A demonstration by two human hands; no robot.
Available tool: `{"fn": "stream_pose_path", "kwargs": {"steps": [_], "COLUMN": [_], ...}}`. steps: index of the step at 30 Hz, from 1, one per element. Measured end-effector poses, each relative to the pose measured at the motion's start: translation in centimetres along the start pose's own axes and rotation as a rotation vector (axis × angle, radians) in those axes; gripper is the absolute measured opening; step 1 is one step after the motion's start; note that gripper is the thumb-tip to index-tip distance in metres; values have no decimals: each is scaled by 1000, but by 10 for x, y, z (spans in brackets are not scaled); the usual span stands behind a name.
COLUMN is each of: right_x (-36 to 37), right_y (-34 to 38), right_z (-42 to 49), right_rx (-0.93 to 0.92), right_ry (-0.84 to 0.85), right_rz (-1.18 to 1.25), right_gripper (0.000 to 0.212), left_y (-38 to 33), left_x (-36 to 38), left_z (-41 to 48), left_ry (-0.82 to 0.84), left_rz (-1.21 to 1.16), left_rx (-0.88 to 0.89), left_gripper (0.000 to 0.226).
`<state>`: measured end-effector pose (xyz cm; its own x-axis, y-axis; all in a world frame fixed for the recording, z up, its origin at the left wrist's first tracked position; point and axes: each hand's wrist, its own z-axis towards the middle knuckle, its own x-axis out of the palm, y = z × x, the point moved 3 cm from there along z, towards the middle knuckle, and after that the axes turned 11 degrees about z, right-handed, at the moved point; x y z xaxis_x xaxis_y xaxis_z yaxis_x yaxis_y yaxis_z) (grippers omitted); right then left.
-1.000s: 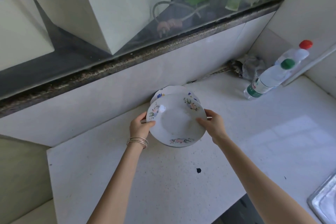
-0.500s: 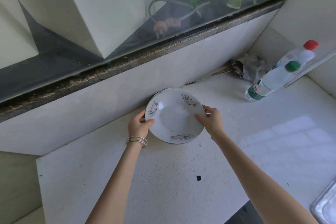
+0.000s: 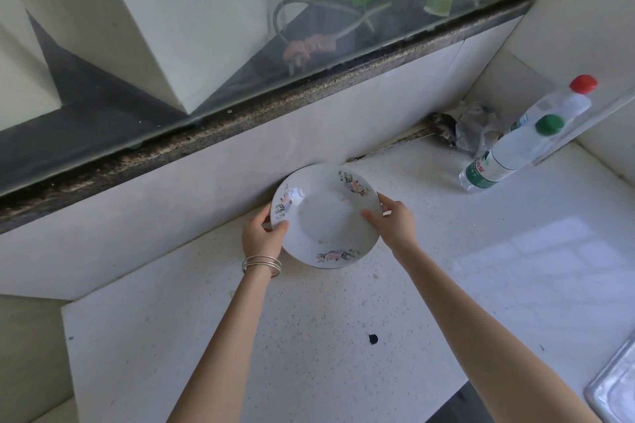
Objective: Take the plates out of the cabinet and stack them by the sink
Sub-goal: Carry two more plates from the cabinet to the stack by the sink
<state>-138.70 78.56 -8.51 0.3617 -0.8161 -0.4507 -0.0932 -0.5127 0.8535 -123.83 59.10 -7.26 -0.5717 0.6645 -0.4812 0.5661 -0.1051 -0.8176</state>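
Fingers (image 3: 280,227) of the left hand (image 3: 261,237) pinch the near-left rim of a flowered plate (image 3: 326,213), thumb on top and the rest tucked beneath. The right hand (image 3: 395,223) grips the opposite rim the same way. A grasp on two sides like this probably keeps the shallow dish level and lets it be set down squarely.

In the head view the plate sits low over the white speckled bench (image 3: 309,336), close to the back wall. Whether it rests on the surface or on something under it cannot be told. The sink (image 3: 615,391) shows only as a metal corner at the lower right, well apart from the plate, so the stacking spot seems to be chosen away from the wet area.

By count there is one plate, held by two hands. Two clear bottles stand in the far right corner, one green-capped (image 3: 505,154) and one red-capped (image 3: 556,106). There is one crumpled mesh bag (image 3: 477,127) and a few thin bangles (image 3: 262,264) on the left wrist.
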Motion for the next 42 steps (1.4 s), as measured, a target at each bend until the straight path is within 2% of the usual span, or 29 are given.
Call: {"fn": "stream_pose_path", "kwargs": {"steps": [6, 10, 12, 15, 20, 26, 30, 35, 39, 42], "right_x": [-10, -30, -42, -58, -76, -86, -88, -76, -46, -14], "right_y": [9, 33, 46, 62, 71, 54, 37, 16, 10, 16], "right_z": [-2, -12, -22, -42, -88, -150, -193, -241, -281, -309], "right_rx": [72, -2, -70, -249, -517, -770, -847, -901, -919, -986], "right_ry": [140, 166, 147, 142, 101, 68, 137, 285, 436, 562], "right_rz": [-56, -146, -154, -252, -381, -498, -524, -528, -544, -557], "right_gripper": [50, 56, 57, 56, 54, 56, 58, 56, 57, 59], "left_y": [-5, -14, -19, -28, -45, -35, -7, 37, 80, 112], "left_x": [-9, -22, -30, -41, -58, -66, -62, -66, -84, -111], "left_z": [-3, -11, -20, -39, -95, -177, -228, -290, -335, -364], "left_ry": [74, 152, 129, 47, -123, -377, -422, -438, -426, -490], "left_rz": [99, 193, 253, 338, 558, 774, 912, 973, 997, 968], "left_rx": [-18, 29, 67, 170, 458, 656, 566, 408, 235, 99], "left_gripper": [25, 13, 20, 51, 51, 54, 54, 57, 59, 58]}}
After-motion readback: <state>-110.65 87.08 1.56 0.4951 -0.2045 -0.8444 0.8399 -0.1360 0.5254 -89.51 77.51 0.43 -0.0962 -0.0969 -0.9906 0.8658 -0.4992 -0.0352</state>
